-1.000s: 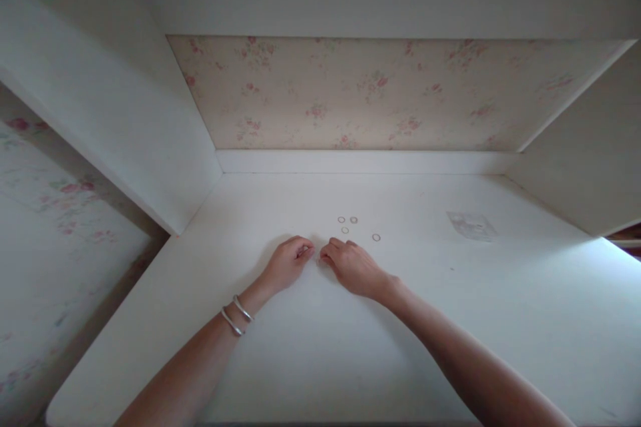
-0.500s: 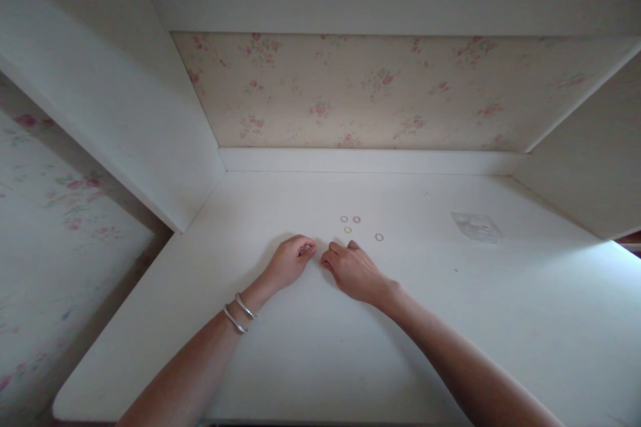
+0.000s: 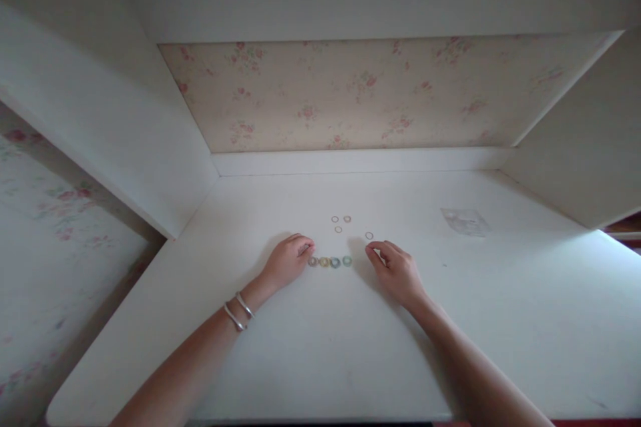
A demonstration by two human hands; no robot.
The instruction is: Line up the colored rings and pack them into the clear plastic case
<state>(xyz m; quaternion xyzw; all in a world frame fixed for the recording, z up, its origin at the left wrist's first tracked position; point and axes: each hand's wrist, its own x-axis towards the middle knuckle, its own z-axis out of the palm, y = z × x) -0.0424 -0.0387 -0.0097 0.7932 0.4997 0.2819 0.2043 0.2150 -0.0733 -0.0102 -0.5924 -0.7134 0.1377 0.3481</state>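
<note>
Head view: left hand loosely curled on the desk, fingertips touching the left end of a row of four rings; whether it pinches anything, cannot tell. Right hand half open, holding nothing, fingertips just beside a loose ring. Three more rings lie behind. Risk: a sleeveless wrist sweep could scatter the row; these rings look light.

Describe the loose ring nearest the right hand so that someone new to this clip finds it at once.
Start at the white desk and find the right hand near its middle. Just beyond the fingertips lies one small thin ring. It lies alone, right of the trio of rings and apart from the coloured row between the hands.
</note>
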